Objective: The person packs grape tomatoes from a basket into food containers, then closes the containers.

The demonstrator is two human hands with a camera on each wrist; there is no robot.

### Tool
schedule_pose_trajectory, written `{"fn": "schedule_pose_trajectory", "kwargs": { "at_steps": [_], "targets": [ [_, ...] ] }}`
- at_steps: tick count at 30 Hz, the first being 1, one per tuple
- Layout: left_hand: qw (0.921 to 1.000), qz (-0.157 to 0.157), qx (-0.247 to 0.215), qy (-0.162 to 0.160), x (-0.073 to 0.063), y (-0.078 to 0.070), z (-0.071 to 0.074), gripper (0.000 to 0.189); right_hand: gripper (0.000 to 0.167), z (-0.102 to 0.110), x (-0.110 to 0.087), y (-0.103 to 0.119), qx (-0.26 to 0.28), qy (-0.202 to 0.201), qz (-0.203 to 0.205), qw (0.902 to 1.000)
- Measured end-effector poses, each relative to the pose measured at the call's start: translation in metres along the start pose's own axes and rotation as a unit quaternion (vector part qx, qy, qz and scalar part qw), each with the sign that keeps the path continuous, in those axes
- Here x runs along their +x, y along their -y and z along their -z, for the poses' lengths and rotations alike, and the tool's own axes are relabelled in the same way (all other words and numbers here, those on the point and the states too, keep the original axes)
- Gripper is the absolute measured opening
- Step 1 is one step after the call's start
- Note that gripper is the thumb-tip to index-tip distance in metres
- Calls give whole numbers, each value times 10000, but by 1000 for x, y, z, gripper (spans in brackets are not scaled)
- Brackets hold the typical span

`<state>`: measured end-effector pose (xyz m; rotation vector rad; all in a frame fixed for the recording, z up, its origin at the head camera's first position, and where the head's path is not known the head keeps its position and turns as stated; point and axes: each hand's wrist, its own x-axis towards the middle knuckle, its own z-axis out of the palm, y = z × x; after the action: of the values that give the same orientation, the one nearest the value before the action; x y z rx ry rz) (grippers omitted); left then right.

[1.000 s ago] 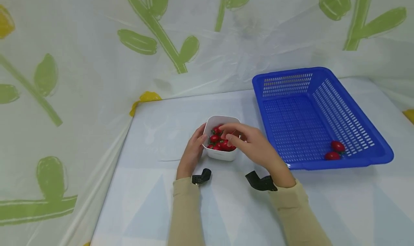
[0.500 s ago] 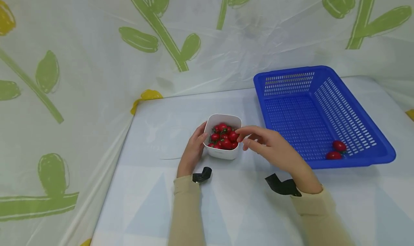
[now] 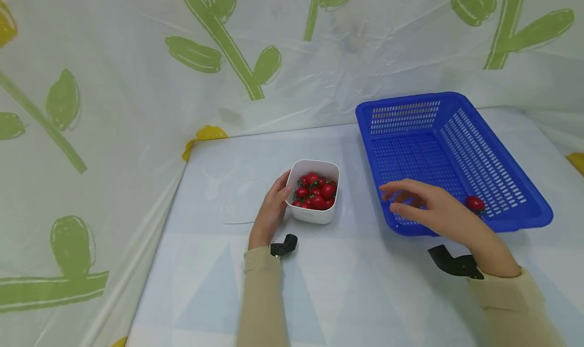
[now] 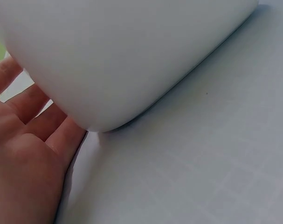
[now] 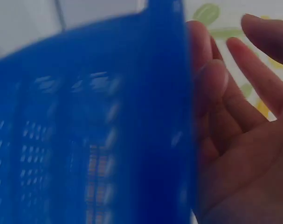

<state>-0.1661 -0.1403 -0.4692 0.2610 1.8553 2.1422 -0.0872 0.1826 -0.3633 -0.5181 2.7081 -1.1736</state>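
Observation:
A white square container (image 3: 312, 215) filled with several red cherry tomatoes (image 3: 317, 201) stands on the table. My left hand (image 3: 270, 212) holds it from the left side, its thumb at the rim. In the left wrist view the fingers (image 4: 31, 100) lie along the outer wall. Over the near left corner of a blue plastic basket (image 3: 515, 169) is my right hand (image 3: 429, 205), fingers loosely bent and nothing between them. The right wrist view has that hand beside the basket's rim (image 5: 167, 116). One cherry tomato (image 3: 475, 203) shows in the basket's near right corner; my right hand hides part of that corner.
A pale tabletop (image 3: 328, 286) with light blue triangles carries both containers. Behind and to the left hangs a white sheet (image 3: 137, 83) printed with green leaves. The basket's slotted walls rise around its right side.
My right hand has moved right, from over the white container to the basket's near edge, covering one of the two tomatoes there. My left hand and the white container have stayed in place.

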Motion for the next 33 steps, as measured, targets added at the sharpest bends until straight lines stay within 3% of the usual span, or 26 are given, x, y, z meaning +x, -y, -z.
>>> {"fn": "schedule_pose_trajectory", "kwargs": {
  "at_steps": [5, 10, 17, 24, 33],
  "targets": [
    [10000, 0, 4, -17, 0, 0, 0, 44, 31, 19, -22, -22, -45, -207, -207, 9996],
    [10000, -69, 1, -19, 0, -2, 0, 43, 33, 44, -36, -51, -152, -22, -551, 9984],
    [9999, 34, 93, -26, 0, -3, 0, 43, 32, 76, -43, -90, -1216, 142, -978, 9877],
    [10000, -4, -38, -14, -1, -2, 3, 44, 26, 86, -39, -105, -1749, 788, -847, 9778],
    [9998, -8, -207, 21, 5, 8, 4, 44, 28, 91, -36, -108, -1477, 1732, -951, 9691]
  ]
}}
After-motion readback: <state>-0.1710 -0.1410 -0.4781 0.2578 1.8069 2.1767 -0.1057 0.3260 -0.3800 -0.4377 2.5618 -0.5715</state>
